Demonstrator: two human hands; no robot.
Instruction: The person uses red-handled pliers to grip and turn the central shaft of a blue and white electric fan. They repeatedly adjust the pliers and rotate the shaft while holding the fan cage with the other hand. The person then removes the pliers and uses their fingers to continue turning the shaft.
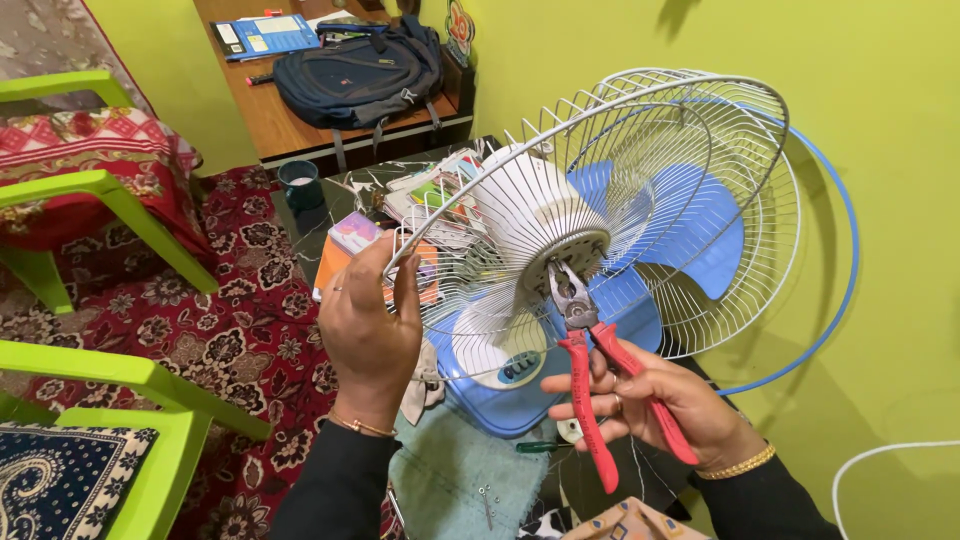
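A table fan lies tilted in front of me, with a white wire guard (640, 170), blue blades (700, 230) and a blue base (520, 400). My left hand (368, 325) grips the rim of the wire guard at its left edge. My right hand (655, 400) holds red-handled pliers (590, 360). Their metal jaws touch the white motor housing (545, 215) at the back of the guard. A blue ring (840, 260) stands out around the guard on the right.
Green plastic chairs (110, 200) with patterned cushions stand at the left on a red floral carpet (230, 340). A dark backpack (360, 65) lies on a wooden table at the back. Papers and boxes (430, 195) and a green cup (300, 183) lie behind the fan. A yellow-green wall (880, 120) is close on the right.
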